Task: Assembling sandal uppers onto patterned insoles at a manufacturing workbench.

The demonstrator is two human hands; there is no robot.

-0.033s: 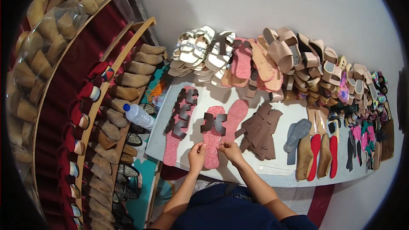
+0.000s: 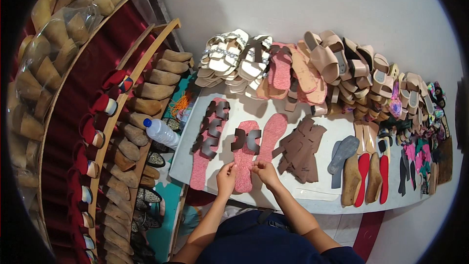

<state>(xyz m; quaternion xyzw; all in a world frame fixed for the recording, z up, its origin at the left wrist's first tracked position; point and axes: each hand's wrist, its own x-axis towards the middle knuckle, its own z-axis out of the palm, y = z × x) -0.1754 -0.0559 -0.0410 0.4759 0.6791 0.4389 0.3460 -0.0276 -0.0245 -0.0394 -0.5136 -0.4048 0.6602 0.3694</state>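
Observation:
A pink insole [image 2: 244,168] lies on the white table [image 2: 312,196] with a dark brown H-shaped strap [image 2: 246,140] on its front part. My left hand [image 2: 226,178] and my right hand [image 2: 264,171] both pinch the insole's near heel end, fingertips close together. A second pink insole [image 2: 272,134] lies bare just to its right. On the left, a third pink insole [image 2: 200,168] carries a row of several dark straps [image 2: 211,129].
A heap of brown cut leather pieces [image 2: 303,149] sits right of the insoles, then a grey sole [image 2: 342,155] and red and wooden soles [image 2: 367,177]. Finished sandals [image 2: 312,66] crowd the table's far edge. A plastic bottle [image 2: 161,133] and racks of wooden heels [image 2: 146,95] stand on the left.

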